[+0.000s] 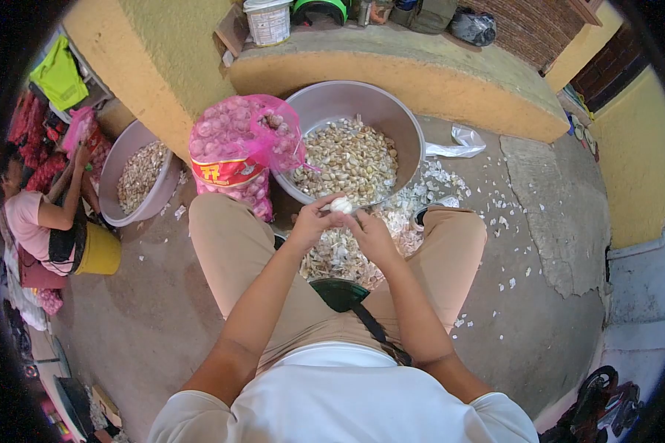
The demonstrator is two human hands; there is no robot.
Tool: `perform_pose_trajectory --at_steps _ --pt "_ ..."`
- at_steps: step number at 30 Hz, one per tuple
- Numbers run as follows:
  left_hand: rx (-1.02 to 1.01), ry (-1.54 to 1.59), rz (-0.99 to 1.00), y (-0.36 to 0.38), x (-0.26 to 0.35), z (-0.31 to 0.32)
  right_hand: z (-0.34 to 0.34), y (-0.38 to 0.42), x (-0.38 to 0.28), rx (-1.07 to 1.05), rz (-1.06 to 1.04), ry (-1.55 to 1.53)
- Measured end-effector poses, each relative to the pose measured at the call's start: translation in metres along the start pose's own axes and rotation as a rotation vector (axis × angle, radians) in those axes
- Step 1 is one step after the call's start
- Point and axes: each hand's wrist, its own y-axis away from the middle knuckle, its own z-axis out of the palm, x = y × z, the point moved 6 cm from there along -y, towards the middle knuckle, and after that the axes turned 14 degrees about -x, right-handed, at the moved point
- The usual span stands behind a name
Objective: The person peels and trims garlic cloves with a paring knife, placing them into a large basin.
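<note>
Between my hands is a white garlic bulb (340, 205), held near the front rim of a large grey basin (412, 140). My left hand (312, 221) is closed with its fingertips on the bulb's left side. From the right, the fingers of my right hand (369, 232) press against the same bulb. Loose garlic cloves (351, 159) cover the basin's bottom. A pink mesh bag of garlic bulbs (225, 136) stands at the basin's left. Below my hands, papery garlic skins (332, 255) are heaped on the floor between my legs.
At the far left a person (41, 221) sits on a yellow bucket (98, 249) beside another basin (162, 192) of cloves. A low concrete ledge (391, 66) runs behind my basin, with a white bucket (268, 22) on it. A clear plastic bag (462, 142) lies right of the basin.
</note>
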Motion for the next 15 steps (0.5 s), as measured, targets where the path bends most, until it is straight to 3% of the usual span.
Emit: perform_pose_trajectory --at_steps 7,15 --pt "0.091 0.175 0.009 0.0 -0.001 -0.008 0.013 0.0 0.0 -0.107 0.071 0.188" --pt "0.062 0.109 0.021 0.0 0.006 -0.003 -0.008 0.0 0.008 0.064 0.095 -0.117"
